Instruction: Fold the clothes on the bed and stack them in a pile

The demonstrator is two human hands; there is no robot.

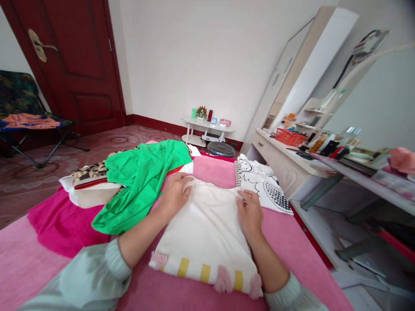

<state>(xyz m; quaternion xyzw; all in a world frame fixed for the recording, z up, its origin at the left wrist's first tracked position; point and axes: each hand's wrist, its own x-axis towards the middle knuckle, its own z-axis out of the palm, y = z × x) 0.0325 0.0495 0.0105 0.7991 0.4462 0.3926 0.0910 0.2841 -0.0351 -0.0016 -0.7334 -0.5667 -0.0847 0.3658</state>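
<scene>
Up close, holding a white garment (207, 229) flat on pink bedcover (292, 246), mostly between and nearer than left hand (177, 194) and right hand (250, 212), pinching its far corners, one in each; farther, facing green cloth (142, 172), then a low white table (207, 125).

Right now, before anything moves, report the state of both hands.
Left hand: fingers closed, pinching the white garment at its far left corner.
Right hand: fingers closed, pinching its far right corner.
</scene>
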